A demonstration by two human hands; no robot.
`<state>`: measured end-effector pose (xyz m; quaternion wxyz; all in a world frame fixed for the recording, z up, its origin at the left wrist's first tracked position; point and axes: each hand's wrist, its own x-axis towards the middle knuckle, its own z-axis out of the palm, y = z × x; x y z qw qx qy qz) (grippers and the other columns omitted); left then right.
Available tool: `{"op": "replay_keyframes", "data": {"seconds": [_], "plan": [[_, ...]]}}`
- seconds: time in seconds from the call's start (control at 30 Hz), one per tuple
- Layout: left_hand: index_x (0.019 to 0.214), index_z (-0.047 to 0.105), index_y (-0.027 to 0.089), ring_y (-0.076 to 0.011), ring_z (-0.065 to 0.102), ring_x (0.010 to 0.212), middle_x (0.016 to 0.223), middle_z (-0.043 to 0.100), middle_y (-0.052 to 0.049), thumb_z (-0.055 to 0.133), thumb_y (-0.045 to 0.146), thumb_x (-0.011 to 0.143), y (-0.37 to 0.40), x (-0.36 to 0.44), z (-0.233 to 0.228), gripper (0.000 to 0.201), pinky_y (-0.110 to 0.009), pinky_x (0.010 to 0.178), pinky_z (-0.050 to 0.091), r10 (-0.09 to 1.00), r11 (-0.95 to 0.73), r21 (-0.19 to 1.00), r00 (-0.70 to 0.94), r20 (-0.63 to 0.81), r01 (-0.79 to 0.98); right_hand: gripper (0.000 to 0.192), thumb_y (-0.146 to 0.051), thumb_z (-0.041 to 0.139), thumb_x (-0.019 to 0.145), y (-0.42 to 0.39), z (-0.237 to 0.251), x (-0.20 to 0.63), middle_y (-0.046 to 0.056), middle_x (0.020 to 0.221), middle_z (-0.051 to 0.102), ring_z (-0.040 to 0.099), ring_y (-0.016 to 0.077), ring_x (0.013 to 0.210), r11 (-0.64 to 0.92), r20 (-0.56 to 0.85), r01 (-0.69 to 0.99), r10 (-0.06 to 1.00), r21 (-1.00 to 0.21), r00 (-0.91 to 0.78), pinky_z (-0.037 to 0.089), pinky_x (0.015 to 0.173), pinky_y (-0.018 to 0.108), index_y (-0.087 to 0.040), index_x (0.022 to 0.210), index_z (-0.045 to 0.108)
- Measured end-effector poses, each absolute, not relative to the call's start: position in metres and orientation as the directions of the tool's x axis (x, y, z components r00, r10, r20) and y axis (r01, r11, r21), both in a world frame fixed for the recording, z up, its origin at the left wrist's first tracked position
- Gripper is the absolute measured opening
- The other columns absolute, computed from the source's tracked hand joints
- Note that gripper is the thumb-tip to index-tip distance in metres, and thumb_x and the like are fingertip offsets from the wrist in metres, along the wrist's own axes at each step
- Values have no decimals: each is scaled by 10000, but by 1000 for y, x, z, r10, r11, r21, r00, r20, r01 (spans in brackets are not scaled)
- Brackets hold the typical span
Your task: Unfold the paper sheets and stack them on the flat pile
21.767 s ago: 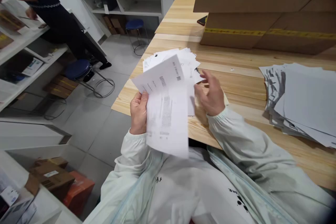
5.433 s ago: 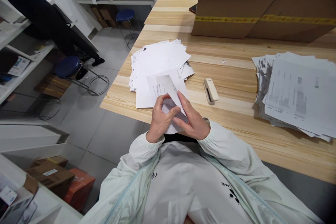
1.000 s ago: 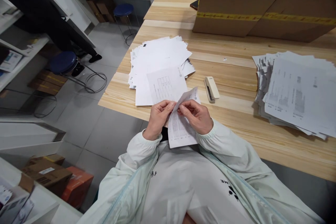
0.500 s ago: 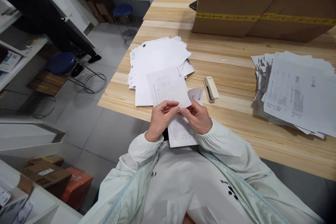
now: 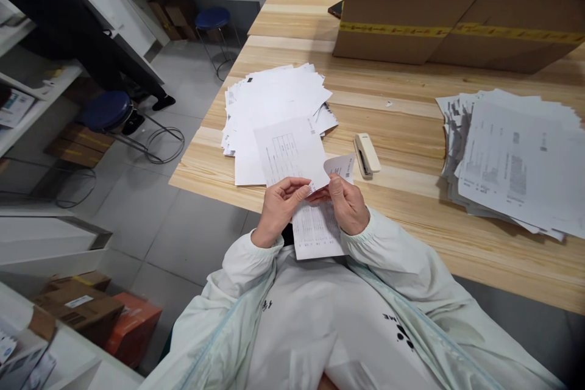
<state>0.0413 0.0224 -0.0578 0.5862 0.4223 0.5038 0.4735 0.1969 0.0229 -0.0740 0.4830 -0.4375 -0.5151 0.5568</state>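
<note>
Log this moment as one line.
left hand: pinching upper sheet | right hand: holding lower sheet | stapler: untouched on table | paper stack: right of stapler

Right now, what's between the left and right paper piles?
In the head view, a cream stapler and a tiny white scrap lie between the left pile and right pile; the held paper curls beside the stapler.

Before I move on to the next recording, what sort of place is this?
Probably an office or packing workroom, judging by the piles of printed paper and the stapler on the wooden table, with taped cardboard boxes standing beyond them.
</note>
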Motion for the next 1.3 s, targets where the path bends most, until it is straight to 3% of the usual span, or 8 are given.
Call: {"op": "replay_keyframes", "data": {"seconds": [0.3,0.53,1.3], "plan": [[911,756,187,-174,705,837,882,771,-47,803,420,743,22,40,-59,291,-318,837,548,981,189,975,62,-183,-119,543,-685,434,932,21,-71,198,65,760,727,723,192,733,-109,-94,-98,984,-989,-152,625,675,336,-184,962,642],[935,756,184,-171,699,846,907,771,-51,797,412,754,22,38,-60,294,-315,836,550,981,185,976,74,-178,-112,518,-699,487,899,23,-68,198,54,745,718,707,195,703,-127,-106,-114,979,-985,-176,618,658,346,-202,826,615],[952,755,189,-189,704,874,946,772,-62,780,422,767,22,35,-61,298,-340,854,553,982,174,981,95,-166,-84,502,-660,492,918,25,-71,201,62,841,707,693,192,759,-159,-124,-146,966,-976,-227,603,688,335,-195,848,669]]}}
